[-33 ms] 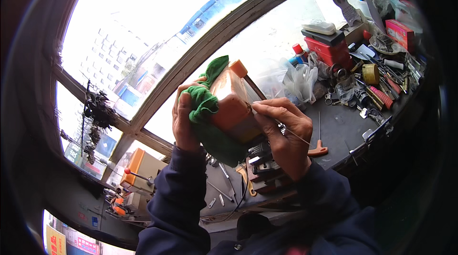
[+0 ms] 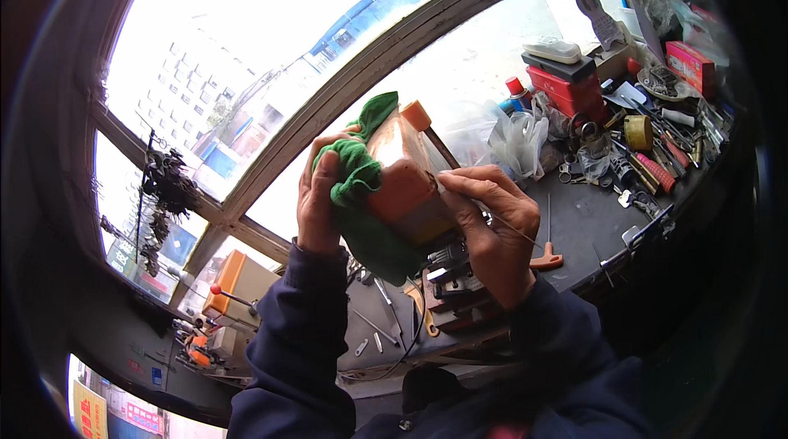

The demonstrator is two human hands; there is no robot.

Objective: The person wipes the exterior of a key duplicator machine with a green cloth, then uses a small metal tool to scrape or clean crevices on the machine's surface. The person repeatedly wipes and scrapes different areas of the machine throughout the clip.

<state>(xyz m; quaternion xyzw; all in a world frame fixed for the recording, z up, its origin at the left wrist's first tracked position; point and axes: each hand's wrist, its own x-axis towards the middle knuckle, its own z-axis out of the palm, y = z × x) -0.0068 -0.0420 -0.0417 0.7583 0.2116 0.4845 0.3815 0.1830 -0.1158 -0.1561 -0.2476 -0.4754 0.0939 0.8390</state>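
**Cluttered counter [image 2: 583, 221] beneath wide windows [image 2: 271, 20], two hands at a boxy casing [image 2: 400, 197]**

Daylight pours through the panes, where a dark bunch of keys [image 2: 168, 186] hangs at the left. Near it stands a cream-and-orange machine [image 2: 238, 283] with a red-tipped lever. On the right, the surface carries plastic bags [image 2: 525, 142], a red box [image 2: 563, 88], a round brass-coloured tin [image 2: 638, 132] and many small tools.

Between the hands, at the middle of the view, sits the orange-and-cream casing; its underside is hidden, so I cannot tell what bears it. The left hand [image 2: 318, 205] has its grip closed on a green cloth [image 2: 369, 238] bunched against the casing's left side. The right hand [image 2: 502, 230] pinches a thin rod [image 2: 519, 231] between thumb and fingers, fingertips at the casing's right corner; whether the rod's tip touches is unclear. An orange-handled tool [image 2: 547, 259] lies just beyond the right wrist.
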